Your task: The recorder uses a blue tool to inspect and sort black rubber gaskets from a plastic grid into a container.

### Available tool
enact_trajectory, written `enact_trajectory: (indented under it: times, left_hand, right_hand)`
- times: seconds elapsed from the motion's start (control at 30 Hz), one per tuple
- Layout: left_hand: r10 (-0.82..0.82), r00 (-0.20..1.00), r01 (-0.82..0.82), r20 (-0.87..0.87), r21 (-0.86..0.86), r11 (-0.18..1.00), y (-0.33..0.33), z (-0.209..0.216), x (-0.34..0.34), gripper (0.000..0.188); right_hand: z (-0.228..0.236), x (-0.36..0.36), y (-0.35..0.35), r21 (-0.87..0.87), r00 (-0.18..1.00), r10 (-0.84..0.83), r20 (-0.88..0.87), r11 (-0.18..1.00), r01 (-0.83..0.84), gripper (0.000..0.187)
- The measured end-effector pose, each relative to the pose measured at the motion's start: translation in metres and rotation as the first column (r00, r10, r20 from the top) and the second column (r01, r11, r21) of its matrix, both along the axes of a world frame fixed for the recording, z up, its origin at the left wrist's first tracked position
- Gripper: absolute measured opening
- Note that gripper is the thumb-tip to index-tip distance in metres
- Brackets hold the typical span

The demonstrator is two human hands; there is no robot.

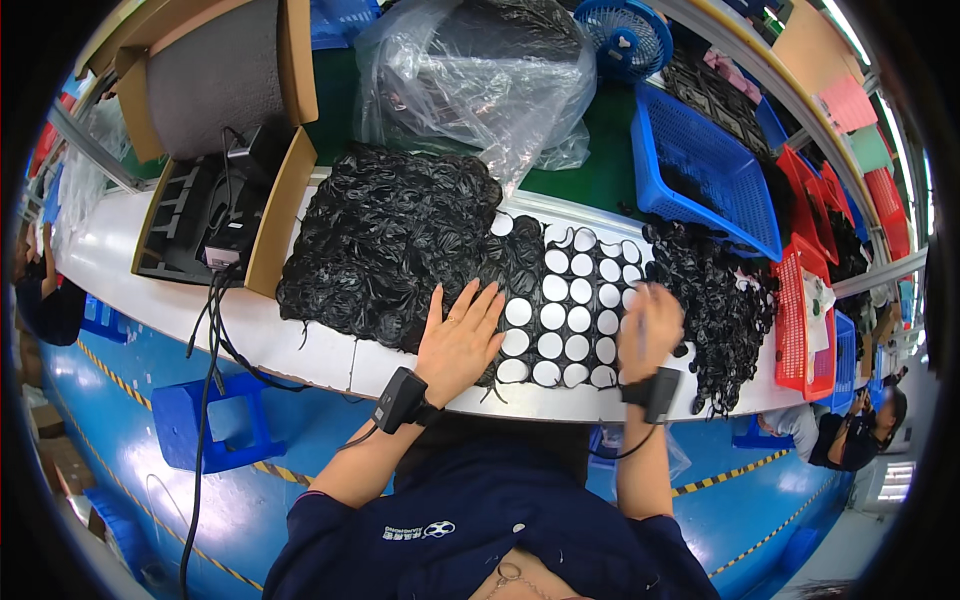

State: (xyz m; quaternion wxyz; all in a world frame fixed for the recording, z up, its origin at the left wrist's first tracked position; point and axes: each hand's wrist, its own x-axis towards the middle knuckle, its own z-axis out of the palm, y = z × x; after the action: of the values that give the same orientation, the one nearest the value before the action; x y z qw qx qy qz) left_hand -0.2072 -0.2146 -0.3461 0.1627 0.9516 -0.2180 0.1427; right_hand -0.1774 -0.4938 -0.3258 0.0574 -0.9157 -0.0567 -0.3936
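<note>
My left hand [462, 340] lies open with its fingers spread, at the edge between a thick mat of bunched black cord-like pieces [385, 240] and rows of white round discs. The white discs [577, 347] are laid out in columns, with thin black strands between them and around them. Over the right side of these rows is my right hand [650, 328], its fingers curled together. What it holds, if anything, I cannot make out. Just beyond it, a loose heap of black pieces [735, 335] spreads along the white table [330, 360]. Each wrist wears a black box on a strap.
An open cardboard box [275, 225] with black devices and cables stands left. Behind are a large transparent plastic bag [480, 90], a blue fan [622, 38] and a blue basket [655, 190]. A red basket [790, 350] stands right; a blue stool [200, 420] is below left. Other people sit at both sides.
</note>
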Motion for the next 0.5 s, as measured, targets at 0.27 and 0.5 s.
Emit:
enact_trajectory:
  times: [0.27, 0.5]
  left_hand:
    - [-0.03, 0.999, 0.031, 0.044, -0.018, 0.999, -0.003, 0.006, 0.028, 0.044]
    - [-0.014, 1.0, 0.013, 0.027, 0.042, 0.999, -0.005, -0.007, 0.035, 0.046]
  right_hand:
    - [0.0, -0.006, 0.055, 0.931, 0.759, 0.555, -0.341, 0.312, 0.19, 0.028]
    - [-0.026, 0.008, 0.1, 0.948, 0.671, 0.672, -0.312, 0.269, 0.171, 0.025]
